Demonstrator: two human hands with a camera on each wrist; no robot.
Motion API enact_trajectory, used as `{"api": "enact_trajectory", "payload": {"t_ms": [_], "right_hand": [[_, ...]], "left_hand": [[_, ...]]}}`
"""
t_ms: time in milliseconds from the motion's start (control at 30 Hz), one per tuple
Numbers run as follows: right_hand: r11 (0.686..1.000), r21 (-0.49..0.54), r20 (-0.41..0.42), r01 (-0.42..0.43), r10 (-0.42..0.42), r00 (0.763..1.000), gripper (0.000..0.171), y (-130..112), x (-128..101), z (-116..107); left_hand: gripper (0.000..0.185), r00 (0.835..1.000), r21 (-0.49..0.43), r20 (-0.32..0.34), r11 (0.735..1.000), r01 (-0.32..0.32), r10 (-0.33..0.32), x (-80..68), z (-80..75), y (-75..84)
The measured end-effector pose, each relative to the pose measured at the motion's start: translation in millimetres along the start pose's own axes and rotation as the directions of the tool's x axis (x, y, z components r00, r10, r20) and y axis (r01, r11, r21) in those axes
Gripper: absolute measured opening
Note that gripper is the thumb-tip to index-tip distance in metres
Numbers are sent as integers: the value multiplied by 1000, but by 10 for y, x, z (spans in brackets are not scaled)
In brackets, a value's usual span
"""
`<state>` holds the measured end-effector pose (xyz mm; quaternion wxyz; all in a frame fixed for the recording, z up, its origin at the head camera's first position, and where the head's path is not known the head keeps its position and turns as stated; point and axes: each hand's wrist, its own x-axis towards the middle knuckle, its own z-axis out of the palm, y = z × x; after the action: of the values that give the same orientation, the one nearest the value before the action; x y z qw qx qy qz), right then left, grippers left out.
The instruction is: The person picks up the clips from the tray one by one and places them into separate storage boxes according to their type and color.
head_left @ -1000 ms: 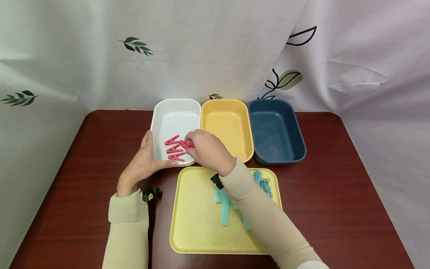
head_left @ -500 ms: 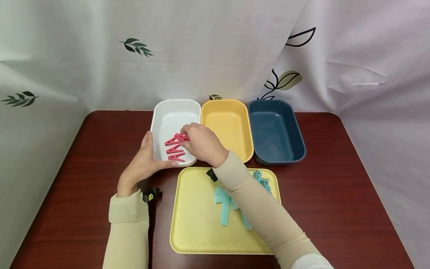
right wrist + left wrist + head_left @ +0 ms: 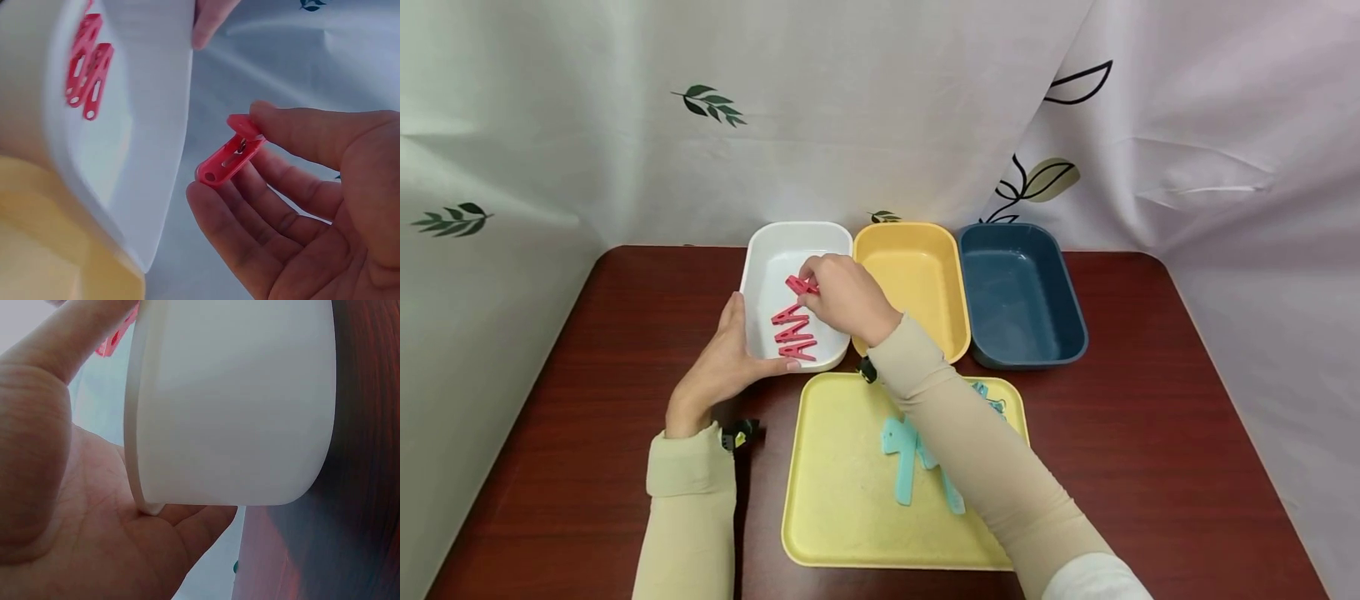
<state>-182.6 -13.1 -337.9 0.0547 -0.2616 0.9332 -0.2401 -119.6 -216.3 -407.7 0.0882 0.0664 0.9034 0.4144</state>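
Note:
My right hand [image 3: 848, 293] pinches a red clothespin [image 3: 801, 285] above the white bin [image 3: 797, 237]; in the right wrist view the thumb and fingertips hold this clothespin [image 3: 231, 159] at its ends. Below it, three more red clothespins [image 3: 792, 333] lie in a row on the bin's floor, near its front end. My left hand [image 3: 715, 367] holds the bin's front left corner, fingers along the left side and thumb at the front rim. In the left wrist view the white bin's wall [image 3: 231, 412] hides part of the fingers.
A yellow bin [image 3: 913, 283] and a dark blue bin [image 3: 1022, 292] stand right of the white one. In front lies a pale yellow tray [image 3: 838, 500] with turquoise flat pieces [image 3: 904, 467] and teal binder clips [image 3: 997, 406], partly hidden by the right sleeve.
My right hand has carried its clothespin away from me and slightly left, off the row toward the middle of the white bin. The left hand keeps its place on the bin.

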Motion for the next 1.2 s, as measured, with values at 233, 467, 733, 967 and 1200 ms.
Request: {"api": "enact_trajectory", "payload": {"t_ms": [233, 467, 733, 967, 1200], "right_hand": [[999, 24, -9, 23, -23, 1000, 29, -63, 114, -53], [1000, 26, 10, -10, 10, 1000, 28, -24, 263, 0], [995, 91, 27, -42, 40, 999, 27, 33, 395, 70], [978, 195, 66, -73, 61, 996, 25, 26, 521, 80], [971, 222, 51, -87, 78, 996, 22, 41, 641, 134]], "left_hand": [[134, 1000, -1, -7, 1000, -9, 9, -1, 1, -2], [131, 1000, -13, -12, 1000, -24, 24, -9, 3, -4], [135, 1000, -6, 8, 1000, 0, 1, -20, 5, 35], [136, 1000, -13, -7, 1000, -9, 9, -38, 5, 40], [136, 1000, -5, -2, 1000, -1, 1, -33, -7, 31]]}}
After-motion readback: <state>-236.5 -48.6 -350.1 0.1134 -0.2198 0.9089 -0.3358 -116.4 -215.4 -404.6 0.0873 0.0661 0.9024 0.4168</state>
